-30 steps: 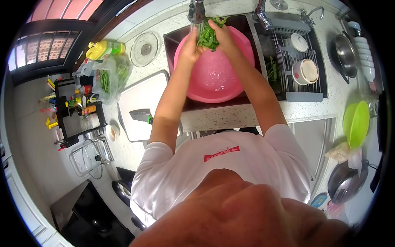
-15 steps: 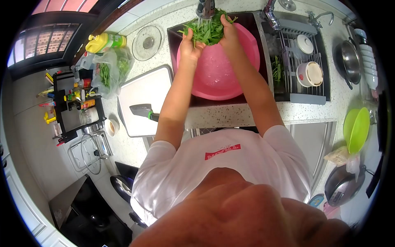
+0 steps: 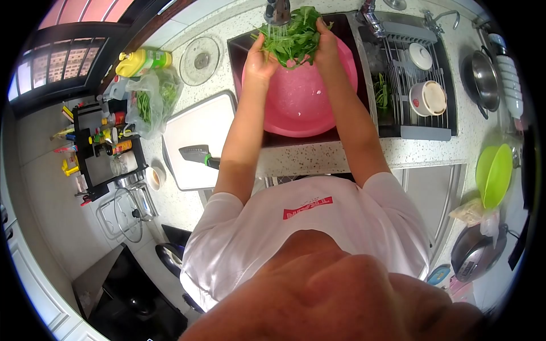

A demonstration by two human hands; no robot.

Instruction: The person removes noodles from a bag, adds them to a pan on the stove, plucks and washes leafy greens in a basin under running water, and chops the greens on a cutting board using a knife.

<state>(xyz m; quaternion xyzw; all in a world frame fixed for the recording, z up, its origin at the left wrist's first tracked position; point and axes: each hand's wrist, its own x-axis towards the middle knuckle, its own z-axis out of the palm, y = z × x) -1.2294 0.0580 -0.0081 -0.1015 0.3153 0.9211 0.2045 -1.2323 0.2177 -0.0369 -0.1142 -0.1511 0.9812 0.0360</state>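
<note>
A bunch of leafy greens (image 3: 296, 40) is held between my two hands, under water running from the faucet (image 3: 278, 12). My left hand (image 3: 262, 61) grips the left side of the bunch, thumb up along its edge. On the other side, my right hand (image 3: 326, 46) has its fingers closed on the leaves, partly hidden by them. Below the greens a pink basin (image 3: 301, 105) sits in the dark sink (image 3: 284, 141), with some water in its bottom.
To the left, a knife (image 3: 196, 153) lies on a white cutting board (image 3: 193, 128), near a glass lid (image 3: 199, 61) and a plastic bag of greens (image 3: 163, 111). A dish rack (image 3: 405, 85) holding a white bowl (image 3: 427, 99) covers the right basin.
The bunch of greens has shifted and spread a little to the right, with my right hand moving right and slightly down. Water still runs onto it.
</note>
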